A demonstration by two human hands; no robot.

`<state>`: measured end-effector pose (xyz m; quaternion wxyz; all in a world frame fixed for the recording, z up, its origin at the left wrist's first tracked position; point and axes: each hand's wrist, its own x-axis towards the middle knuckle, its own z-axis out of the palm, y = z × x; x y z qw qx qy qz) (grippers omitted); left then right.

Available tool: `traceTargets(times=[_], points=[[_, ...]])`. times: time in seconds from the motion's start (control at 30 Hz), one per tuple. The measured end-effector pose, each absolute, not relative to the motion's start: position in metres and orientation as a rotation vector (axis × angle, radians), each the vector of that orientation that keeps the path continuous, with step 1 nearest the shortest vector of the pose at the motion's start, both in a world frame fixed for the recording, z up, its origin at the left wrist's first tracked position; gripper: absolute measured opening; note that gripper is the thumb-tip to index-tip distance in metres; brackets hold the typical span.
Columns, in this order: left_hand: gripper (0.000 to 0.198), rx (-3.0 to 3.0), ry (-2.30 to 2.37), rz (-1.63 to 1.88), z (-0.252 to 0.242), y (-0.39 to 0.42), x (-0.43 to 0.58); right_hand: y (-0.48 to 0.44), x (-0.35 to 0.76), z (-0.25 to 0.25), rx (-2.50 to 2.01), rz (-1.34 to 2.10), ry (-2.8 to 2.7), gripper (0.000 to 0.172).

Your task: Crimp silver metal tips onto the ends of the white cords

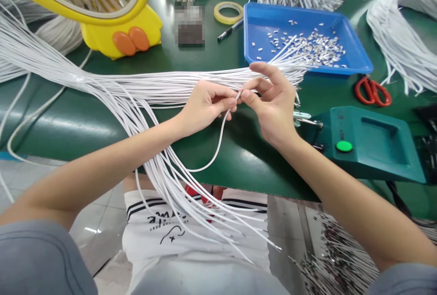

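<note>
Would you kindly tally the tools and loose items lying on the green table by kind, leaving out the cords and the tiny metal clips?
Blue tray: 1
Red-handled scissors: 1
Tape roll: 1
Pen: 1
Yellow duck-shaped fan: 1
Teal machine with a green button: 1
Total: 6

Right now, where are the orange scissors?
In the head view, the orange scissors lie on the green table at the right, just below the blue tray and above the teal machine.
</note>
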<state>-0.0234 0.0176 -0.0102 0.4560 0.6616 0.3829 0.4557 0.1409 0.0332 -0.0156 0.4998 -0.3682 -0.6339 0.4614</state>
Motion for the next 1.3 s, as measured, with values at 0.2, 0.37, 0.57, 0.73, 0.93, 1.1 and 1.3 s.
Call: traceTargets(times=[0.2, 0.37, 0.57, 0.73, 0.93, 1.1, 1.3], points=[[0.018, 2.102, 1.081, 1.231, -0.02, 0.023, -0.029, 0.032, 0.141, -0.007, -0.938, 1.309, -1.372, 0.026], [0.026, 2.741, 1.123, 1.456, -0.022, 0.032, -0.044, 0.029, 0.139, 0.004, -0.915, 1.982, -0.932, 0.031], [0.017, 2.406, 1.036, 1.513, -0.016, 0.029, -0.038, 0.023, 0.136, 0.01, -0.862, 2.026, -0.906, 0.029], [0.016, 1.299, 0.965, 1.16, 0.004, 0.021, -0.029, 0.025, 0.139, 0.003, -1.028, 1.013, -1.525, 0.025], [0.009, 0.923, 0.837, 0.97, 0.012, 0.019, -0.03, 0.033, 0.146, -0.006, -0.957, 0.115, -2.062, 0.027], [0.006, 0.915, 0.784, 0.952, 0.006, 0.022, -0.032, 0.038, 0.149, -0.008, -1.0, -0.178, -2.208, 0.023], [0.007, 0.896, 0.784, 0.916, 0.003, 0.024, -0.032, 0.039, 0.151, -0.012, -0.914, -0.193, -2.214, 0.022]])
